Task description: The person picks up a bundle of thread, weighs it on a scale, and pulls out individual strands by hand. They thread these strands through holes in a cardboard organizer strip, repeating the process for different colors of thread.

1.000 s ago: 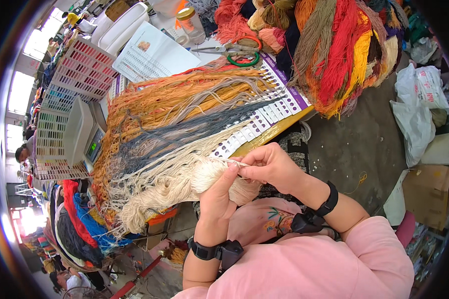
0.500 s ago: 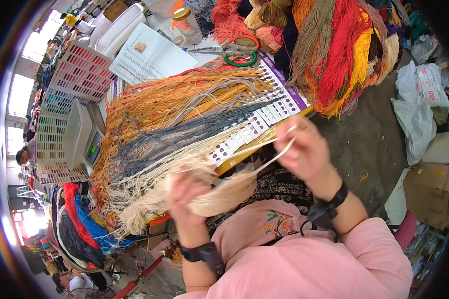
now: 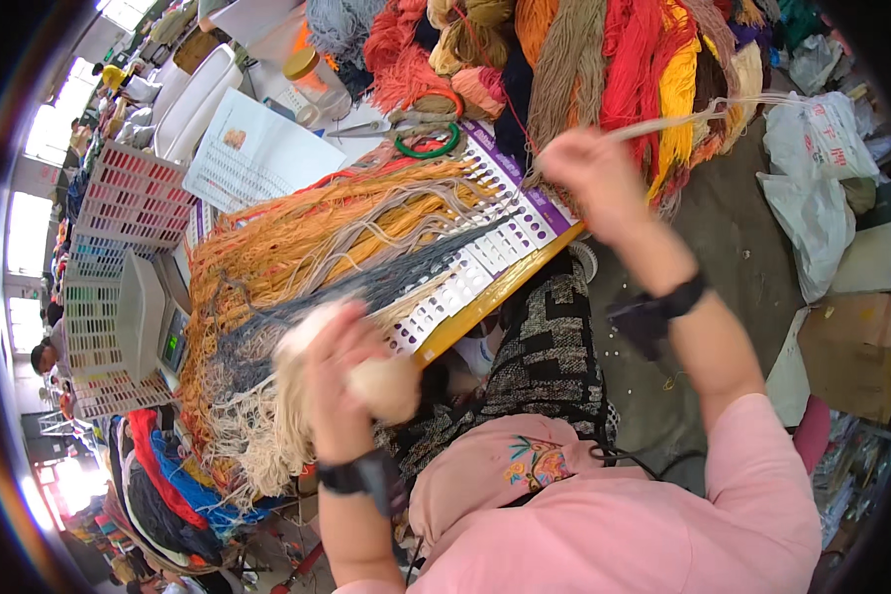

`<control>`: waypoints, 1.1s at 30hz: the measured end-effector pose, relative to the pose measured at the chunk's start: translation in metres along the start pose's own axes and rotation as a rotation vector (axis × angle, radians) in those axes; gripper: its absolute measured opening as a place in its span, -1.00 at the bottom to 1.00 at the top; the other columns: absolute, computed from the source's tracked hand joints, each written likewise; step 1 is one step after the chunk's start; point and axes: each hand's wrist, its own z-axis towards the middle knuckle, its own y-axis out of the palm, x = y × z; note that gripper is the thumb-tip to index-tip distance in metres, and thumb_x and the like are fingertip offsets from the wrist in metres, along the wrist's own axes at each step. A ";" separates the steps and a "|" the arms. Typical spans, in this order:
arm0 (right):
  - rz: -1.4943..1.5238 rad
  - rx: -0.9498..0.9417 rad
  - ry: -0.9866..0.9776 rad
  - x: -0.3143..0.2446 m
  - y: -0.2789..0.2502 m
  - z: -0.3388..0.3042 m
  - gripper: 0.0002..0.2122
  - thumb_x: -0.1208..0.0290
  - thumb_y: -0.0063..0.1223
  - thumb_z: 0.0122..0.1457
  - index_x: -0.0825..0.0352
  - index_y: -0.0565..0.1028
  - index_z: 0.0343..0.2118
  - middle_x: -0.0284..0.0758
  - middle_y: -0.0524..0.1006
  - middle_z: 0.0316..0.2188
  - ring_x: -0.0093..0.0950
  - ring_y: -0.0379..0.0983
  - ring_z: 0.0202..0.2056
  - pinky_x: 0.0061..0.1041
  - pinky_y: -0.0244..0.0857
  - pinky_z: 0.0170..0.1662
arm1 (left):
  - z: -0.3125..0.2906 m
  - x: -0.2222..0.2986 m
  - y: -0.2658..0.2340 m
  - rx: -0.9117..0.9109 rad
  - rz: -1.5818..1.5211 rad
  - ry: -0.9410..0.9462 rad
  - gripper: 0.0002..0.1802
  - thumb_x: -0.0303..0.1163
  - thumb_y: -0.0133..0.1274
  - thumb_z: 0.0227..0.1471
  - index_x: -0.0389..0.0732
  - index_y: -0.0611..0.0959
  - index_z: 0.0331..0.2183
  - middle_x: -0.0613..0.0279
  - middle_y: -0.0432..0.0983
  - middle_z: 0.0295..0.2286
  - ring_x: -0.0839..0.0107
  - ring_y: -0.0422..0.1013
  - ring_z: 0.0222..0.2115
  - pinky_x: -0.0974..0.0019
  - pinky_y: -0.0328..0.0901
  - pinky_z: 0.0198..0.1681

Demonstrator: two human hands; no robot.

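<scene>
A bundle of cream yarn hangs in my left hand, whose fingers are closed around it, partly blurred. My right hand is raised beyond the table edge, closed on thin cream strands that trail off to the right. Below and left of it lies a white and purple card with rows of round holes. Orange yarn, grey-blue yarn and cream yarn lengths fan out leftward from the card. The loose cream ends droop over the table's near side by my left hand.
Scissors with red and green handles lie behind the yarn, beside a printed sheet and a lidded jar. Thick coloured skeins hang at the far right. A scale and a colour chart stand left. Plastic bags sit right.
My hands have spread apart. The right hand has moved up and away, its strands now flying out to the right; the left hand has shifted slightly left with the cream bundle.
</scene>
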 end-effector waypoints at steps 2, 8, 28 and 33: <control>-0.098 -0.131 -0.020 0.054 0.020 -0.006 -0.96 0.52 0.00 -0.21 0.36 0.41 -0.67 -0.43 0.38 -0.70 -0.66 0.27 -0.61 -0.64 0.17 -0.53 | 0.042 -0.034 0.023 0.162 0.679 -0.005 -0.84 -0.50 -0.14 -0.12 -0.35 0.42 -0.41 0.23 0.39 -0.59 0.61 0.26 -0.69 0.55 0.23 -0.61; -0.525 -0.138 -0.283 0.086 0.055 -0.035 -0.92 0.49 -0.03 -0.34 0.29 0.35 -0.68 -0.32 0.33 -0.64 -0.32 0.27 -0.48 -0.40 0.11 -0.37 | 0.106 -0.077 -0.016 0.444 0.890 -0.155 -0.86 -0.46 -0.15 -0.08 -0.34 0.43 -0.46 0.21 0.39 -0.59 0.51 0.31 -0.64 0.51 0.25 -0.58; -0.451 -0.212 -0.381 0.081 0.044 -0.040 -0.86 0.42 -0.01 -0.31 0.31 0.44 -0.59 -0.30 0.34 -0.58 -0.35 0.28 -0.48 -0.44 0.13 -0.41 | 0.097 -0.088 -0.022 0.394 0.646 0.093 -0.93 -0.51 -0.12 -0.13 -0.31 0.43 -0.51 0.26 0.33 -0.64 0.61 0.20 -0.70 0.53 0.14 -0.62; -0.368 -0.255 -0.365 0.086 0.042 -0.038 -0.88 0.60 -0.08 -0.23 0.35 0.42 -0.54 -0.30 0.35 -0.61 -0.37 0.28 -0.53 -0.51 0.16 -0.47 | 0.077 -0.054 -0.028 -0.023 -0.134 -0.199 -0.84 -0.42 -0.16 -0.06 -0.24 0.42 -0.37 0.28 0.37 -0.53 0.74 0.14 -0.75 0.58 0.11 -0.65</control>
